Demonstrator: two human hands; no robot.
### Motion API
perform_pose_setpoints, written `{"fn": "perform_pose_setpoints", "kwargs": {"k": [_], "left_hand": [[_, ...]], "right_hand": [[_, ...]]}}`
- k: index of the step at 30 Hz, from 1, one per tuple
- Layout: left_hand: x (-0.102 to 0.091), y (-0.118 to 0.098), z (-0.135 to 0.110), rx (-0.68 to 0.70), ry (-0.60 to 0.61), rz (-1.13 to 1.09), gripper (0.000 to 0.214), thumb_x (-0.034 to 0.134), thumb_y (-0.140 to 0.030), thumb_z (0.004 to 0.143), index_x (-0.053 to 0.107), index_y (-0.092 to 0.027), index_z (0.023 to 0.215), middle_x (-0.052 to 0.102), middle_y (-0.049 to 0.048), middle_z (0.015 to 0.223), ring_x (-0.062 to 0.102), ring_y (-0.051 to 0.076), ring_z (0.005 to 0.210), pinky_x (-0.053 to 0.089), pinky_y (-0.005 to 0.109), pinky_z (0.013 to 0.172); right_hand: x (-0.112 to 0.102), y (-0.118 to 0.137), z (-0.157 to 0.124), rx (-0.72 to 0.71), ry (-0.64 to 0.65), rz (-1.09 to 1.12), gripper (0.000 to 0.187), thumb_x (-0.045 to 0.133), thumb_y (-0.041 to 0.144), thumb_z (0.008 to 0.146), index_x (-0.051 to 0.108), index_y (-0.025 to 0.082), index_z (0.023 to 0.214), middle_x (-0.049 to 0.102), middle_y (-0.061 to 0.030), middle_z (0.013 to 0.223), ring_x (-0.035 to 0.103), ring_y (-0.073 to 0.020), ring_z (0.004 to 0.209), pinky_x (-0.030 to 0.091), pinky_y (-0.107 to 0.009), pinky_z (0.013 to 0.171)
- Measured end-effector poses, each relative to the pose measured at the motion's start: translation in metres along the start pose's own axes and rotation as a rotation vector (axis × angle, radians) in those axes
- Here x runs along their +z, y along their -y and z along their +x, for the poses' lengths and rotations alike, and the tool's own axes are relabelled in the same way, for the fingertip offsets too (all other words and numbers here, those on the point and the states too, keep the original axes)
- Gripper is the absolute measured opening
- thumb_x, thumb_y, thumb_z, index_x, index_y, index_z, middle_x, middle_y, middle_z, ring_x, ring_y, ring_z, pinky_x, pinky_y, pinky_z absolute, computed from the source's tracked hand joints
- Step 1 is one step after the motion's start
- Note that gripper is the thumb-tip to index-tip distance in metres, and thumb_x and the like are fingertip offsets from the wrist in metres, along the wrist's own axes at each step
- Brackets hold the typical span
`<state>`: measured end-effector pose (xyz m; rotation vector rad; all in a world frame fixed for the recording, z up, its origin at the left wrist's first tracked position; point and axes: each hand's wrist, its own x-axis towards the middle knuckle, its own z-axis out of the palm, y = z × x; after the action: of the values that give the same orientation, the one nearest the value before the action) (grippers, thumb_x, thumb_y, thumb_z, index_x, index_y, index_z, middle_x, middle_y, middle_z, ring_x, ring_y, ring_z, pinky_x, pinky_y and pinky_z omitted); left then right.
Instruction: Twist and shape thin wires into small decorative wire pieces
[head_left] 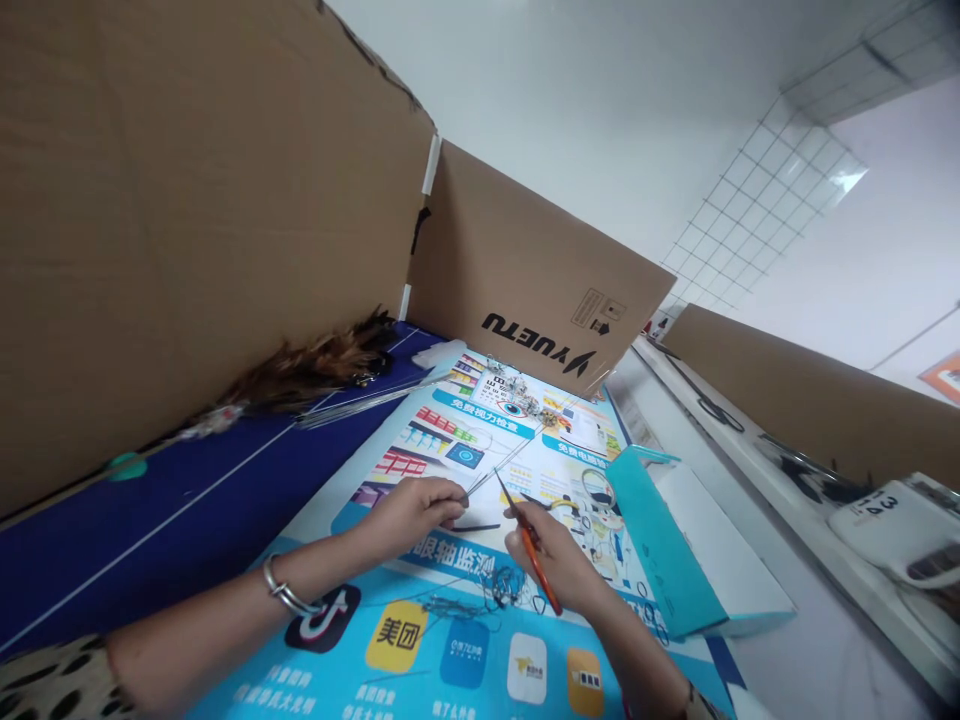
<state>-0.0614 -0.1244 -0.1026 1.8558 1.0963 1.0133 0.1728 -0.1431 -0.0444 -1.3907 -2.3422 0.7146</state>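
Between the fingertips of my left hand (433, 502), closed, are thin wire stems (504, 460) that run up and to the right. They lead toward a small brownish cluster (551, 416) over the printed sheet. My right hand (553, 548) is closed round a slim tool with an orange handle (541, 570). Its dark pointed tip rises close to the wire stems; I cannot tell whether they touch. The tool's exact kind is unclear. Below the hands, a tangle of dark wire pieces (504, 588) lies on the sheet.
A blue printed sheet (345, 610) covers the table. Cardboard panels (517, 240) stand at the left and back. Brown feathers (300, 375) and long thin wires (360, 403) lie at left. A teal-and-white box (667, 550) stands at right, beside a white ledge (757, 480) bearing scissors (720, 412).
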Motion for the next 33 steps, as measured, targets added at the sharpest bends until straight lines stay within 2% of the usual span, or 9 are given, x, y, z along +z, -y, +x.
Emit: {"fn": "perform_pose_setpoints", "kwargs": {"k": [8,13,24,33], "left_hand": [[0.001,0.005,0.003,-0.059,0.084,-0.112,0.018,0.048,-0.027,0.076,0.060,-0.018,0.067,0.060,-0.0011,0.061,0.057,0.016,0.063,0.039,0.023,0.060],[0.000,0.003,0.003,-0.070,0.119,-0.166,0.016,0.049,-0.025,0.076,0.062,-0.017,0.070,0.059,-0.0010,0.061,0.056,0.016,0.061,0.041,0.023,0.060],[0.000,0.007,0.003,-0.089,0.173,-0.133,0.021,0.050,-0.028,0.078,0.066,-0.015,0.078,0.062,0.0020,0.066,0.058,0.015,0.057,0.042,0.024,0.057],[-0.007,-0.003,0.001,-0.188,0.284,-0.160,0.023,0.050,-0.033,0.078,0.063,-0.014,0.076,0.052,-0.0021,0.054,0.052,0.013,0.052,0.037,0.021,0.051]], "right_hand": [[0.003,0.004,0.014,-0.100,0.046,0.059,0.028,0.045,0.039,0.088,0.052,0.021,0.108,0.059,-0.0014,0.086,0.054,-0.0139,0.076,0.042,-0.025,0.070],[0.005,0.000,0.017,-0.103,0.053,0.093,0.029,0.043,0.040,0.088,0.052,0.021,0.108,0.057,0.0003,0.079,0.052,-0.0120,0.069,0.041,-0.023,0.064],[0.005,-0.004,0.017,-0.096,0.101,0.117,0.032,0.044,0.042,0.088,0.052,0.020,0.110,0.056,0.0003,0.078,0.051,-0.0116,0.067,0.040,-0.022,0.062],[0.003,-0.001,0.013,-0.084,0.120,-0.003,0.027,0.045,0.042,0.087,0.052,0.021,0.102,0.058,-0.0010,0.082,0.054,-0.0146,0.075,0.039,-0.024,0.066]]}}
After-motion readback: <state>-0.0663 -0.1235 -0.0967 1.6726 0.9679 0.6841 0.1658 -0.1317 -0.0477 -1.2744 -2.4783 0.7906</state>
